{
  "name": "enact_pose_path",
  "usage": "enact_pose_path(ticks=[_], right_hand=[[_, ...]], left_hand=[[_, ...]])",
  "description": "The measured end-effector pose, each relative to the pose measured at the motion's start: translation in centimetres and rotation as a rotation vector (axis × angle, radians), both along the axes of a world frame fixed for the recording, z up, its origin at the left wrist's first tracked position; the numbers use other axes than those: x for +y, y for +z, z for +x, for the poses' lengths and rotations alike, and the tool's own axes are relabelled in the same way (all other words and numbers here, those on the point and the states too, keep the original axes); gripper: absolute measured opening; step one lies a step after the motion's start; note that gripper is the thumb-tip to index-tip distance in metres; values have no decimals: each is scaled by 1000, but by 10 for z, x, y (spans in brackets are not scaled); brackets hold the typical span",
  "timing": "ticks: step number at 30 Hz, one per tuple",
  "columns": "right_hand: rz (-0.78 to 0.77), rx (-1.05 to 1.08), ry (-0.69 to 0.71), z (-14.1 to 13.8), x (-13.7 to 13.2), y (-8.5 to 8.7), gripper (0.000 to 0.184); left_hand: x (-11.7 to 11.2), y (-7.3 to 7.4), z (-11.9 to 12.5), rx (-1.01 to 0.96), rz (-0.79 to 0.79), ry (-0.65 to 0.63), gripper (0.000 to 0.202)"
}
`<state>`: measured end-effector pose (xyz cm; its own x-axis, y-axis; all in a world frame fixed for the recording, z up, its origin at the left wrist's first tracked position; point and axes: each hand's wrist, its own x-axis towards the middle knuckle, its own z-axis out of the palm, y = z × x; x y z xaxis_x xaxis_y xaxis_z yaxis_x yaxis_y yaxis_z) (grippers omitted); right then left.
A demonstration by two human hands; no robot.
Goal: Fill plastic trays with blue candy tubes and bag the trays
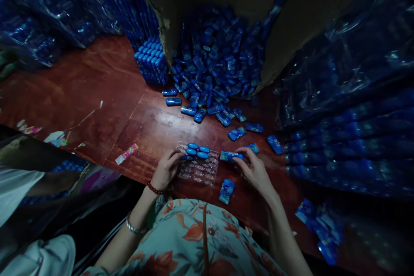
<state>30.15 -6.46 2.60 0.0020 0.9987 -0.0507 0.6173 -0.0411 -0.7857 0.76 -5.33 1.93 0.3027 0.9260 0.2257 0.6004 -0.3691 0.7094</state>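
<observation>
A clear plastic tray with rows of moulded cavities (207, 171) lies on the red-brown, glossy work surface (123, 82), directly in front of the person. 4 upright blue containers with rounded oval tops (202, 155) stand grouped at the tray's far end.

Right hand (256, 171): thumb and fingers are closed in a pinch on the right end of a flat blue container with a printed label (228, 155). This container is just right of the tray.

Left hand (164, 169): fingers are curled, nearly together, at the tray's left edge, against a dark blue container (186, 157). Whether it is gripped cannot be told.

1 loose blue printed container (227, 191) lies near the tray's near right corner. Farther out, an open brown cardboard box (274, 47) contains a heap of blue containers (220, 58), which spreads onto the surface. A tight stack of blue containers (152, 62) stands left of the box. Plastic-wrapped blue stacks (349, 133) stand at right. A pink-and-white printed strip (127, 154) lies left of the tray.
</observation>
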Motion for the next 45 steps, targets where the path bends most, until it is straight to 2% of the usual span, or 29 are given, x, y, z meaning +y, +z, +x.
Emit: enact_pose_path(ticks=[4, 7, 9, 11, 13, 17, 21, 25, 29, 33, 35, 37, 39, 42, 45], right_hand=[[-23, 4, 72, -19, -21, 4, 28], [160, 25, 83, -45, -24, -5, 23], [321, 8, 142, -59, -21, -12, 25], [435, -85, 254, -67, -15, -16, 31], [486, -233, 373, -71, -10, -16, 37], [423, -517, 478, -82, -4, -5, 35], [328, -656, 438, -98, -6, 8, 30], [280, -693, 394, -104, -4, 10, 28], [382, -698, 338, -100, -8, -1, 35], [492, -541, 200, -84, -17, -10, 41], [481, -474, 83, -66, -12, -10, 37], [415, -503, -40, -44, 2, -8, 35], [308, -632, -82, -23, 24, -5, 39], [142, -844, 92, -4, 57, -4, 55], [103, -859, 236, 1, 74, -7, 52]], left_hand=[[8, 5, 0, 201, 144, -193, 25], [9, 10, 4, 296, 186, -275, 23], [9, 13, 8, 329, 189, -298, 22], [9, 14, 12, 355, 186, -301, 22], [9, 14, 13, 385, 181, -301, 22], [11, 17, 16, 447, 160, -326, 18], [16, 22, 21, 473, 122, -361, 18], [19, 21, 28, 504, 112, -368, 16], [15, 13, 27, 470, 179, -326, 20], [18, 11, 15, 300, 324, -247, 32], [33, 12, 13, 148, 340, -141, 24], [59, 13, 17, 33, 300, -44, 16], [91, 11, 29, 60, 219, -34, 17], [135, 4, 55, 376, 74, -91, 37], [159, -3, 79, 550, 32, -91, 41]])
